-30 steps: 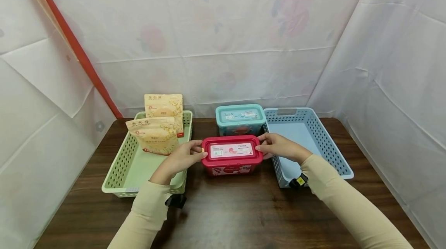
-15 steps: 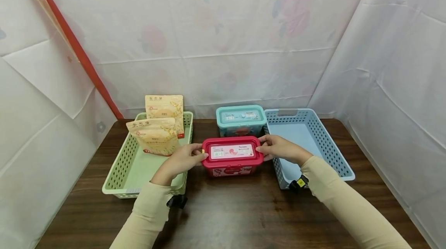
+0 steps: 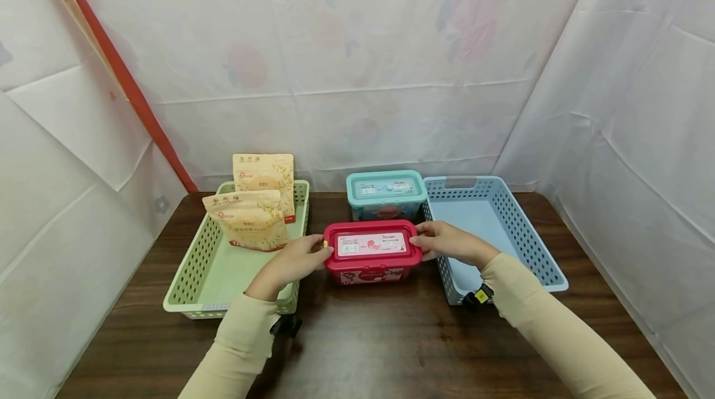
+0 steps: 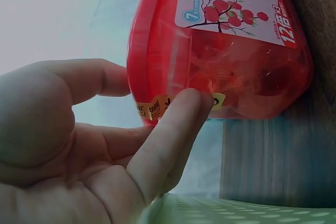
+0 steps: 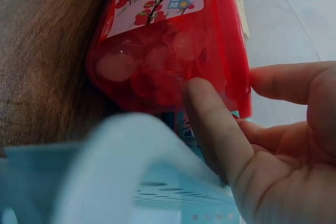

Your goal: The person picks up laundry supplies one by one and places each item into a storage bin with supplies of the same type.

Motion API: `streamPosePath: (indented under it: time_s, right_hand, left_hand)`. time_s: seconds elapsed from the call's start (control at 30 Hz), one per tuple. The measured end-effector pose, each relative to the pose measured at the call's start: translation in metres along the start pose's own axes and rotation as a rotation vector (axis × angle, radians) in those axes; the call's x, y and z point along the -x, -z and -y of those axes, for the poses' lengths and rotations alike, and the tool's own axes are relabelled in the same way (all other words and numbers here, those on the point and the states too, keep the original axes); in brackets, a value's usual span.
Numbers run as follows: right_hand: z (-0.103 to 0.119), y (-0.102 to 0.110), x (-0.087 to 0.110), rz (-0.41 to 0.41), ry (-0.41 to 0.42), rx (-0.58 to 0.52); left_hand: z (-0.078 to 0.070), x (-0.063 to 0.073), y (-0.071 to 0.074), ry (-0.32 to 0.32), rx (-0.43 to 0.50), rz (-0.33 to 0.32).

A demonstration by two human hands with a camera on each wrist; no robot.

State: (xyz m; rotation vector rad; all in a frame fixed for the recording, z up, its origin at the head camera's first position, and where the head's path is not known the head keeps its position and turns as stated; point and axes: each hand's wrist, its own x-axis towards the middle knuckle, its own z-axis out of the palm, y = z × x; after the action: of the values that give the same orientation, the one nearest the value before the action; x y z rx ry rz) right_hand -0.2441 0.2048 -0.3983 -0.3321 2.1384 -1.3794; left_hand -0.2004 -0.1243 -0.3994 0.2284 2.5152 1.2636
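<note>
A red lidded plastic box (image 3: 372,244) stands mid-table, its length running left to right. My left hand (image 3: 293,262) pinches its left end. In the left wrist view the thumb is at the lid edge and the fingers (image 4: 170,137) lie against the end wall, over a yellow seal sticker (image 4: 149,109). At the opposite end my right hand (image 3: 454,242) grips the box likewise, thumb at the lid and fingers (image 5: 212,114) along the end wall. Rounded, pod-like shapes show through the translucent red walls. Fruit pictures decorate the front label (image 4: 231,6).
Behind the red box sits a teal lidded box (image 3: 385,191), beside a blue basket (image 3: 527,231) on the right. On the left, a green basket (image 3: 187,281) holds two yellow pouches (image 3: 251,222). White sheets (image 3: 357,70) surround the dark wooden table (image 3: 385,343).
</note>
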Motion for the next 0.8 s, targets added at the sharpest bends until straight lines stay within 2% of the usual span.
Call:
streamPosePath:
  time_s: [0.27, 0.5, 0.8]
  right_hand:
    - [-0.0037, -0.0040, 0.0001, -0.010, 0.016, -0.016]
    - [-0.0043, -0.0074, -0.0001, -0.032, 0.011, -0.018]
    - [-0.0054, -0.0047, 0.0007, -0.005, 0.039, -0.054]
  left_hand:
    - [0.0020, -0.0006, 0.0000, 0.001, 0.051, 0.004]
    - [0.0034, -0.0019, -0.0024, -0.019, 0.152, 0.015]
    - [0.0042, -0.0059, -0.0037, -0.035, 0.207, 0.017]
